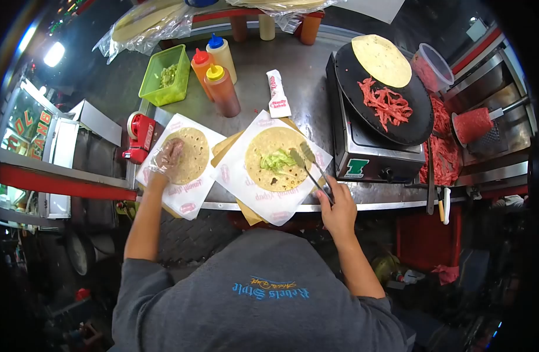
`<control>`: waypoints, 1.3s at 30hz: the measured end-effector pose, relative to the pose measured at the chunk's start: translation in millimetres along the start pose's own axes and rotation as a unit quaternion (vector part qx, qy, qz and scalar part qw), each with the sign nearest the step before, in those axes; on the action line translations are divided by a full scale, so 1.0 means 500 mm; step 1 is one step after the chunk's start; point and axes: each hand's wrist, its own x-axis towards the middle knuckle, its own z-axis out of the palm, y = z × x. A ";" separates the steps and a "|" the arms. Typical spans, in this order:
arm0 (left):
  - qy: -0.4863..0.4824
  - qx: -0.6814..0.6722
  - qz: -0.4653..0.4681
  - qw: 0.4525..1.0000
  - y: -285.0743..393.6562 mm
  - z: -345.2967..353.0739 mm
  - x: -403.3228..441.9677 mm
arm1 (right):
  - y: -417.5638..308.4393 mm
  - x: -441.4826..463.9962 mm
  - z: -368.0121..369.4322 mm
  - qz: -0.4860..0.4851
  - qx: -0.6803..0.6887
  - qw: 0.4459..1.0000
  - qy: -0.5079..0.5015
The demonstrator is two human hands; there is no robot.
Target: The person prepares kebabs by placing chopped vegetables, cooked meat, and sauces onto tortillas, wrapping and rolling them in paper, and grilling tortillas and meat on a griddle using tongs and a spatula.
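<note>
My left hand (168, 157), in a clear plastic glove, is over the left part of a flatbread (194, 155) on printed white paper (188, 199). Its fingers look bunched together, and whatever they hold is hidden. My right hand (338, 206) grips metal tongs (314, 176) by the handles. The tongs' tips reach the right side of a second flatbread (257, 144), beside a small heap of shredded lettuce (276, 159). This flatbread lies on another white paper sheet (275, 208), with brown paper beneath.
Squeeze bottles (222, 94) and a green tub of lettuce (178, 97) stand behind. A red tape dispenser (141, 139) sits left. On the right, a round black griddle (363, 117) carries red meat strips (383, 105) and a flatbread (383, 58). A knife (442, 205) hangs over the counter edge.
</note>
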 end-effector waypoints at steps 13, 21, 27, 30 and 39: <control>0.072 0.546 0.253 0.795 -0.016 -0.260 0.175 | 0.024 -0.047 -0.015 -0.104 0.006 0.992 -0.064; -0.097 0.490 0.087 0.862 -0.046 -0.227 0.627 | -0.073 -0.076 -0.006 -0.070 -0.035 0.993 -0.085; -0.242 0.364 0.037 0.899 -0.079 -0.090 0.710 | -0.136 -0.136 0.002 0.029 0.024 0.999 -0.038; -0.316 0.450 0.013 0.835 -0.041 -0.077 0.711 | -0.154 -0.170 0.014 0.042 0.038 0.998 0.004; -0.302 0.487 0.238 0.784 -0.174 -0.155 0.732 | -0.102 -0.150 -0.010 0.054 0.080 0.995 0.027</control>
